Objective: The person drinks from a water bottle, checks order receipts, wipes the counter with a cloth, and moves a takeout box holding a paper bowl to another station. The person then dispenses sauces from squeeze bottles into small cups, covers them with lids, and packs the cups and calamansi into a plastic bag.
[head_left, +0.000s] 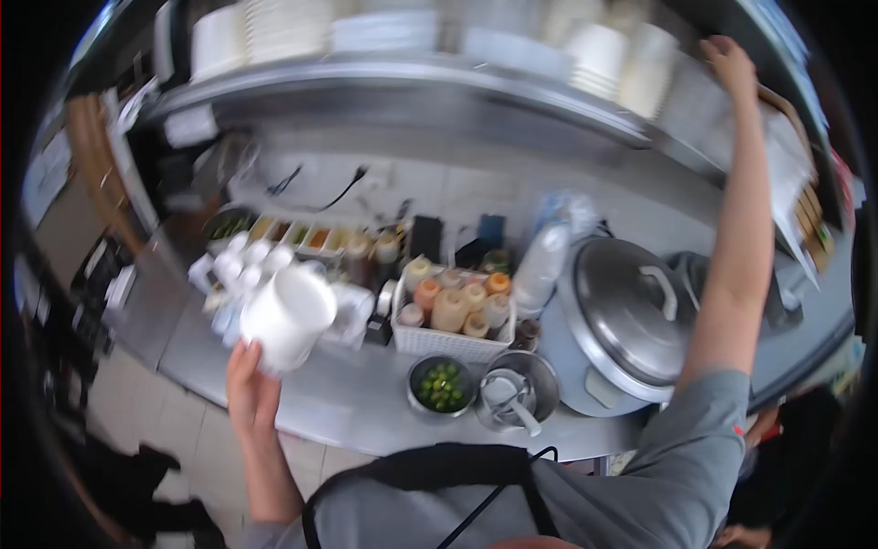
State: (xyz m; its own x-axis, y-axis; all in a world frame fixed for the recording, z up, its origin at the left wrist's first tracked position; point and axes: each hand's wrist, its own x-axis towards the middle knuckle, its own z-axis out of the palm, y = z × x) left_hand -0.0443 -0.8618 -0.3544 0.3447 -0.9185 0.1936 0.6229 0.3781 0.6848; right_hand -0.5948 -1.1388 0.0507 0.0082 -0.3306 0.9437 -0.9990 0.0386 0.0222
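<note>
My left hand (pixel 251 389) grips a white takeout tub (pixel 291 316) near its base, tilted above the steel counter, with its open mouth toward the upper right. My right arm is stretched up to the far right end of the overhead shelf. There my right hand (pixel 732 66) is beside stacked pale containers (pixel 645 73). Its fingers are blurred and partly out of sight, so whether they hold anything does not show. Behind the tub lie several white rounded items (pixel 247 265).
A white basket (pixel 448 344) of sauce bottles stands mid-counter. In front are a bowl of green limes (pixel 441 386) and a steel pot (pixel 546 377) with a scoop. A large lidded cooker (pixel 626 316) sits at right. The steel shelf (pixel 402 78) overhangs the counter. Another person (pixel 796 448) is at lower right.
</note>
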